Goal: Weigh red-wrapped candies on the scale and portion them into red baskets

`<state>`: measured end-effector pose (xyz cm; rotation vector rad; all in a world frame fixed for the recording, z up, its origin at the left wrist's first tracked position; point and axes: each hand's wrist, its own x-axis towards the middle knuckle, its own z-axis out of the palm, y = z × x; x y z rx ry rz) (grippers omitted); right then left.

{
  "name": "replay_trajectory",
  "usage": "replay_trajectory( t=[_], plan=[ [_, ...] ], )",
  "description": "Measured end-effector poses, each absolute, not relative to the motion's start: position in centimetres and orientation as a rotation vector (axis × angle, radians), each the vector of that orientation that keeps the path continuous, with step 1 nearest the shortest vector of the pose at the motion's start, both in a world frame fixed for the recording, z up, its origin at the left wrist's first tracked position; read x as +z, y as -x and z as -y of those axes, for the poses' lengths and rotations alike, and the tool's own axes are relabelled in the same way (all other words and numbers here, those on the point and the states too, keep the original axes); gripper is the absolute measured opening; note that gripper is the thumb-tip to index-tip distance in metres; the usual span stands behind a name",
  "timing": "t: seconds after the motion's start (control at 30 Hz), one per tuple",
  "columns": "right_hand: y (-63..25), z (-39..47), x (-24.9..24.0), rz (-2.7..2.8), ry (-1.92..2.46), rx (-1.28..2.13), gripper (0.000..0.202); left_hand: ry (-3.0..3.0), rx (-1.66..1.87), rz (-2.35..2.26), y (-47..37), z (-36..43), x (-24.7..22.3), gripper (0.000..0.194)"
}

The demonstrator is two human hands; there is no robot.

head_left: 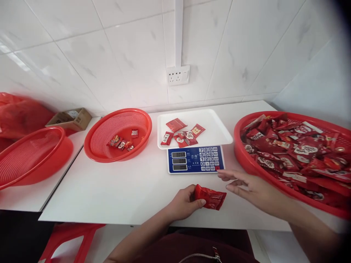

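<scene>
My left hand (186,202) is closed around the left end of a red snack packet (210,197), held low over the front of the table. To its right, my right hand (251,188) has its fingers stretched out and apart, holding nothing. It hovers between the packet and a large red basket (241,155) full of red packets (290,146). Behind both hands stands a digital scale (196,159) with a blue keypad panel. Several red packets (189,137) lie on the left part of its white tray (216,128).
Left of the scale, a red mesh basket (93,146) holds a few small wrapped pieces (123,143). Another red basket (59,160), a cardboard box (79,118) and a red plastic bag (22,115) are further left. A wall socket (178,75) is behind; a red stool (82,241) stands below.
</scene>
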<state>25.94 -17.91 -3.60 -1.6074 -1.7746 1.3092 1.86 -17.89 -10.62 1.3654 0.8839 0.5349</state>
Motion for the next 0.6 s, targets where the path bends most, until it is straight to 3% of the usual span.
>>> replay_trajectory(
  t=[0.2, 0.37, 0.6],
  plan=[
    [-24.0, 19.7, -7.7, 1.520, 1.485, 1.603, 0.058, -1.334, 0.520, -0.872, -1.8, 17.9, -10.8, 0.027],
    [-22.8, 19.0, -7.8, 1.562, 1.311, 1.729, 0.043, -1.185, 0.574, -0.775, -1.9, 17.6, -10.5, 0.032],
    [-22.3, 18.8, -8.9, 1.495, 1.326, 1.761, 0.037, -1.196, 0.564, -0.792, -1.9, 17.5, -10.2, 0.039]
  ],
)
